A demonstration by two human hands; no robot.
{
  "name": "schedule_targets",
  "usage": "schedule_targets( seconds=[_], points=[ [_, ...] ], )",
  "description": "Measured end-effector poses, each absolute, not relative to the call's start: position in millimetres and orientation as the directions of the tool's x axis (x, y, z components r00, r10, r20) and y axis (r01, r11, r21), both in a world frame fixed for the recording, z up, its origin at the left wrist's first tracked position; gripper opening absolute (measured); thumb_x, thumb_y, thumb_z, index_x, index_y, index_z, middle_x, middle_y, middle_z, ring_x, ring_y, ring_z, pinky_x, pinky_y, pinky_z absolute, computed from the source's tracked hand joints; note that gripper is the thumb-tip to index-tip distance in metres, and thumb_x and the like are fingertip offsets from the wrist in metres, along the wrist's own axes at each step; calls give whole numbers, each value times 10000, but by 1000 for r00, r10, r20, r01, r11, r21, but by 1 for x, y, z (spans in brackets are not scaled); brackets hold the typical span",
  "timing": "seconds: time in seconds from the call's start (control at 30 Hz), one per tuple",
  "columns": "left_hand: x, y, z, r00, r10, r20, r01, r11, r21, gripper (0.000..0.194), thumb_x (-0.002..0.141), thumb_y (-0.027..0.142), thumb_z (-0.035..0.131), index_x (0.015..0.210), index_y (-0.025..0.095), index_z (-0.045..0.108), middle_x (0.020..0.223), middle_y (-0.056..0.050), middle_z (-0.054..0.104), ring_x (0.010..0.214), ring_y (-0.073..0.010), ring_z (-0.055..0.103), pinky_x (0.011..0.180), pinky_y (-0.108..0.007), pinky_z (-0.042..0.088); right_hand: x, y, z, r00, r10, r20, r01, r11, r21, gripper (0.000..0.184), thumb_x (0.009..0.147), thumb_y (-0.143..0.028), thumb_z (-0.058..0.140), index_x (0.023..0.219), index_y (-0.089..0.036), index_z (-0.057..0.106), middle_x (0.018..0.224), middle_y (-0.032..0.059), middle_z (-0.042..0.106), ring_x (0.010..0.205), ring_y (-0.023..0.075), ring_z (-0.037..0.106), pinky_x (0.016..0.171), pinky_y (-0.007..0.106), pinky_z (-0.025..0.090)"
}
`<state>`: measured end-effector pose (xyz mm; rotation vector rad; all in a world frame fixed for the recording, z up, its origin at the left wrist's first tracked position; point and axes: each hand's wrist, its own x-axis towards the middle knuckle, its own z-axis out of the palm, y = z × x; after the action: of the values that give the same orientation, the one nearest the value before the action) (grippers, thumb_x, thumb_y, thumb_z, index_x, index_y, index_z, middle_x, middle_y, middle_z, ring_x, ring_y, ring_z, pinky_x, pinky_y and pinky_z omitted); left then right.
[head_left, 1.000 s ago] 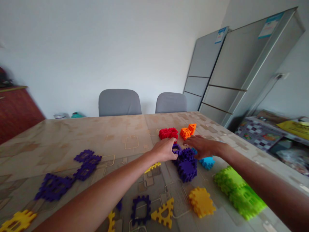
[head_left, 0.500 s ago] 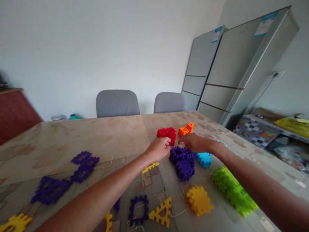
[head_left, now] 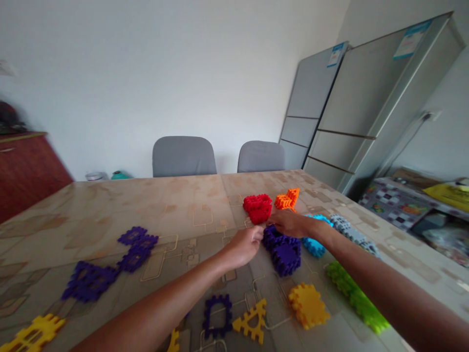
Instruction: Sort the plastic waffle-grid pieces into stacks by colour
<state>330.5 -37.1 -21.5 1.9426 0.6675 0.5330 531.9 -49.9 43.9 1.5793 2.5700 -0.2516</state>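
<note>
My left hand (head_left: 245, 245) is closed, its fingertips at the left edge of a stack of purple interlocking tiles (head_left: 286, 256). Whatever it pinches is hidden. Over the far side of that stack reaches my right hand (head_left: 289, 223), fingers bent together and pointing left, close to the left fingertips. I cannot make out what lies under them. Just beyond both hands stands a pile of red tiles (head_left: 258, 208). Orange tiles (head_left: 287, 199) sit behind my right hand, and light blue tiles (head_left: 314, 247) are partly covered by its wrist.
Grey tiles (head_left: 351, 233), green tiles (head_left: 355, 296) and a yellow-orange stack (head_left: 308, 305) lie on the right. Nearer me are a purple square frame (head_left: 217, 315) and a yellow triangle (head_left: 252, 321). Joined purple tiles (head_left: 91, 281) spread leftward. Two grey chairs (head_left: 184, 156) stand behind the table.
My left hand has drawn back from the red pile toward the purple stack, leaving the red tiles standing. My right hand has shifted slightly nearer. The view has turned a little left.
</note>
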Motion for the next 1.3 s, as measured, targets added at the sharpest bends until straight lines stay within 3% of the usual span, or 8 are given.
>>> schedule_targets(
  seconds=[0.27,0.57,0.73,1.3],
  points=[
    [333,-43,-28,759,646,85,153,-303,941,292,965,337,628,1203,169,608,1215,-85,639,1060,-251,644,911,-477,539,540,-49,48,-455,877,-154,890,439,-125,336,846,-56,453,1019,-173,717,1038,79,742,972,215,654,857,282,467],
    [342,-41,-36,739,672,53,144,-235,961,296,966,341,626,1207,171,602,1200,-83,638,1009,-237,655,864,-448,560,544,-48,42,-470,869,-153,879,447,-164,365,796,10,435,947,-145,730,973,83,737,867,188,646,799,249,458],
    [339,-43,-34,731,681,45,131,-204,970,293,964,337,628,1205,172,604,1214,-84,634,1035,-243,647,885,-460,551,546,-46,39,-466,871,-156,881,441,-169,410,784,0,450,1032,-152,738,1032,100,741,961,219,653,839,271,464],
    [336,-47,-27,615,765,-194,237,55,970,333,964,336,630,1252,177,578,1241,-90,617,1026,-245,650,861,-452,565,532,-49,43,-450,876,-174,888,421,-184,436,805,16,438,1047,-180,743,1059,83,754,997,203,673,856,245,471]
  ],
)
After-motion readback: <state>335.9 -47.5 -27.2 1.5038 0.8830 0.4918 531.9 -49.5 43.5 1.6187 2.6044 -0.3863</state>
